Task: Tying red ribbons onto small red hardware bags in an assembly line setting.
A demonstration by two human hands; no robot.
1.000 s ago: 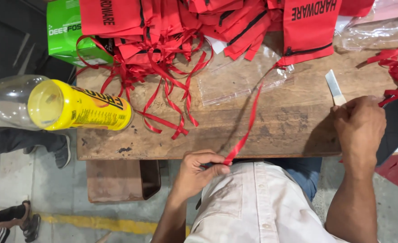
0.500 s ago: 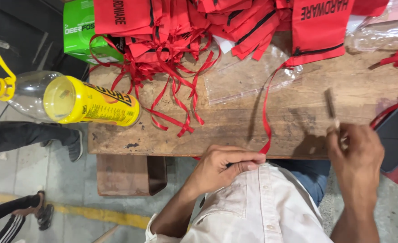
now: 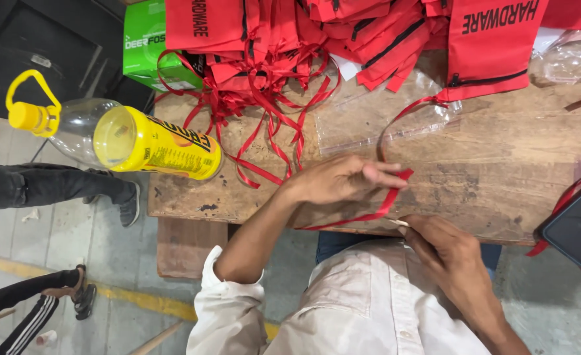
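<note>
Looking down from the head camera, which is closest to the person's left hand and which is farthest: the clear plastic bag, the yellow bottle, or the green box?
From the left hand:
1. Clear plastic bag, just beyond the fingers on the wooden bench.
2. Yellow bottle, lying on its side at the bench's left end.
3. Green box, at the far left corner, partly under red straps.

A worn wooden table carries a heap of red fabric bags, a clear plastic sleeve, a yellow bottle on its side and a green box.

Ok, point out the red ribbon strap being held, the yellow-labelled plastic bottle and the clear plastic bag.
Red ribbon strap (image 3: pixel 377 213): head view, stretch between both hands.
Yellow-labelled plastic bottle (image 3: pixel 165 150): head view, middle of label.
Clear plastic bag (image 3: pixel 359 121): head view, flat middle.
</note>
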